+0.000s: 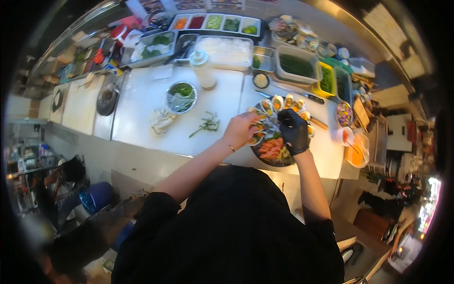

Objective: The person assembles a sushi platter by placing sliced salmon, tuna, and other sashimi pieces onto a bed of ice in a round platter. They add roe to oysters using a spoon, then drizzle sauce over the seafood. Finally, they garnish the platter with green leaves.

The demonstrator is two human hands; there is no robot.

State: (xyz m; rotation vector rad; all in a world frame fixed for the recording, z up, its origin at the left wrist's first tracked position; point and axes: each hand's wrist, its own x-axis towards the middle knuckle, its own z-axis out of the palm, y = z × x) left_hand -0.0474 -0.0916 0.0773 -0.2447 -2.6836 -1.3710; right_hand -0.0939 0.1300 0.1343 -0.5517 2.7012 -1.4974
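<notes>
A round dark platter (273,162) near the counter's front edge holds oysters on the half shell (278,101) with orange topping, set around its far and side edges. Orange-pink salmon slices (271,148) lie at its near side, with small yellow pieces beside them. My bare left hand (241,129) reaches over the platter's left side, fingers bent together at the oysters there; what they grip is hidden. My right hand (293,131), in a black glove, is over the platter's right half. Its fingers are curled and pinched together, and anything between them is too small to make out.
Left on the white board (142,113) are a steel bowl of greens (181,97), a crumpled cloth (162,121), green scraps (206,125) and a squeeze bottle (203,71). Knives (314,98) lie beyond the platter. Food containers (297,64) line the back. An orange-filled tub (358,150) stands right.
</notes>
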